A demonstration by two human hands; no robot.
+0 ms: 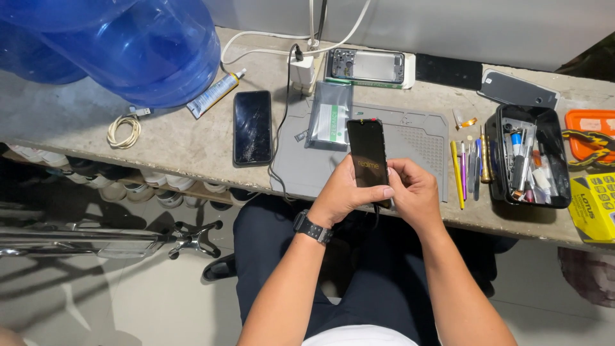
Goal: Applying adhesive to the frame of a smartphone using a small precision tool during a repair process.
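Both hands gripped 1 black phone (368,157) from below, over the near edge of the grey mat (419,144). From the head view, the left hand (343,195) wrapped the phone's lower left side, its thumb pressed across the lit screen; a dark watch (313,228) sat on that wrist. Opposite, the right hand (415,192) clamped the lower right edge, fingers curled behind. A thin cable hung from the phone's bottom. On the bench (166,138), a second phone (252,127) with a cracked screen lay left of the mat, near a glue tube (214,93) and a coiled cable (123,131). To the right sat a row of tools (469,168) and a black tray (528,156).
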